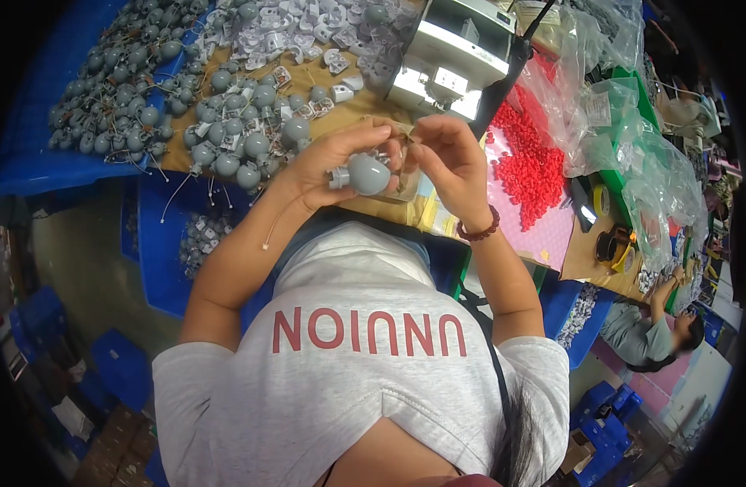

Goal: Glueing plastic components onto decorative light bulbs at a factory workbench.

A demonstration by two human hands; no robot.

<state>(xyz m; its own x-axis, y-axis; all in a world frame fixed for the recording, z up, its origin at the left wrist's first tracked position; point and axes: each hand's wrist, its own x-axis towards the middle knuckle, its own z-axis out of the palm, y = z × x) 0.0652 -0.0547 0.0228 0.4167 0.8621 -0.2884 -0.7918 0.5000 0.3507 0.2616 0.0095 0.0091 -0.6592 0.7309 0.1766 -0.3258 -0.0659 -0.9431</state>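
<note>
My left hand is closed round a grey ball-shaped part with a stubby white-grey fitting on its side. A thin pale wire hangs down by my left wrist. Close by on the right, my right hand has thumb and forefinger pinched together at the fingertips of my left. Whatever is between them is too small to make out. Under both hands lies a small clear container or wrapped piece, partly hidden. Many like grey balls are heaped on the brown tabletop to the left.
Behind the balls spreads a pile of translucent white caps. A white machine stands at the back. Small red parts lie right, beside plastic bags and tape rolls. Blue bins sit below. Another person works far right.
</note>
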